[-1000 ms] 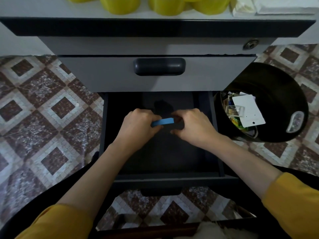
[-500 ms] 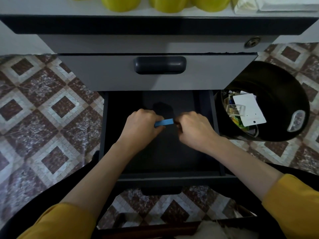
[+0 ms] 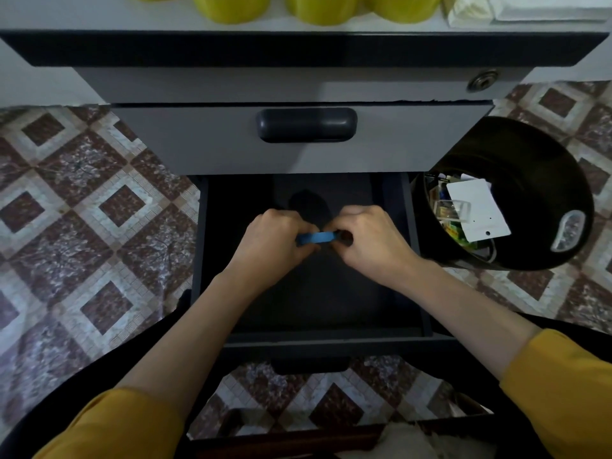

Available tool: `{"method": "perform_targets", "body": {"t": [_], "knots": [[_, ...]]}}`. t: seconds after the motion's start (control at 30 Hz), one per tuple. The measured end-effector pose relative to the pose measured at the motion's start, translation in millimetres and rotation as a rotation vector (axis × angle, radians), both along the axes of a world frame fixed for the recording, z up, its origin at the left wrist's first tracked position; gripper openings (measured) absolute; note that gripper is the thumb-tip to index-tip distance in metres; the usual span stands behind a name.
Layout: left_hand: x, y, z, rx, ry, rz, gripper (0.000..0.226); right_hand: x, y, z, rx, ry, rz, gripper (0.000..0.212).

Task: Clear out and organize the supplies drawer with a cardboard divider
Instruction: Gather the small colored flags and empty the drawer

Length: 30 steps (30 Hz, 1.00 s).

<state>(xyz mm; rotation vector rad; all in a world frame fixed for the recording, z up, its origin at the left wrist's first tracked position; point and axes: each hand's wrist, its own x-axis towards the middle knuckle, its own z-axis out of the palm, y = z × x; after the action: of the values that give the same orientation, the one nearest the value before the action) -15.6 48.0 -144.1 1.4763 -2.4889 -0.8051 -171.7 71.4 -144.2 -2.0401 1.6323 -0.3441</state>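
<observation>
The lower drawer (image 3: 414,332) of a grey cabinet is pulled out, and its dark inside shows no loose items. Over its middle, both hands meet on a small blue strip-like object (image 3: 315,237). My left hand (image 3: 271,241) grips its left end with curled fingers. My right hand (image 3: 372,241) pinches its right end. Most of the blue object is hidden by the fingers. No cardboard divider is in view.
A black round bin (image 3: 543,200) with papers and small packages stands on the tiled floor right of the drawer. The upper drawer (image 3: 308,140) is closed above. Yellow containers (image 3: 318,8) sit on the cabinet top. A basket edge (image 3: 364,438) lies near my knees.
Both hands have stayed over the drawer's middle on the blue object. The right hand has closed in on it slightly.
</observation>
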Motion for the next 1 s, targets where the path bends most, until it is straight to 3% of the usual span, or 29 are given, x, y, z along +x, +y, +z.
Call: {"method": "perform_targets", "body": {"t": [0.13,0.33,0.5,1.0], "knots": [[1.8,-1.0,-1.3,-0.038,0.060,0.016,0.027,-2.6,-1.6,-3.8,-0.018,-0.024,-0.017,0.017],[2.0,-2.1,-2.4,-0.034,0.007,0.022,0.027,-3.3,0.0,-2.3,-0.006,-0.107,-0.015,0.026],[3.0,-2.3,-4.3,-0.043,0.072,0.014,0.025,-4.6,-0.4,-2.6,0.004,-0.098,0.009,0.016],[3.9,-2.4,-9.2,-0.041,0.200,-0.008,0.025,-5.2,0.5,-6.1,-0.041,-0.125,0.038,0.017]]}}
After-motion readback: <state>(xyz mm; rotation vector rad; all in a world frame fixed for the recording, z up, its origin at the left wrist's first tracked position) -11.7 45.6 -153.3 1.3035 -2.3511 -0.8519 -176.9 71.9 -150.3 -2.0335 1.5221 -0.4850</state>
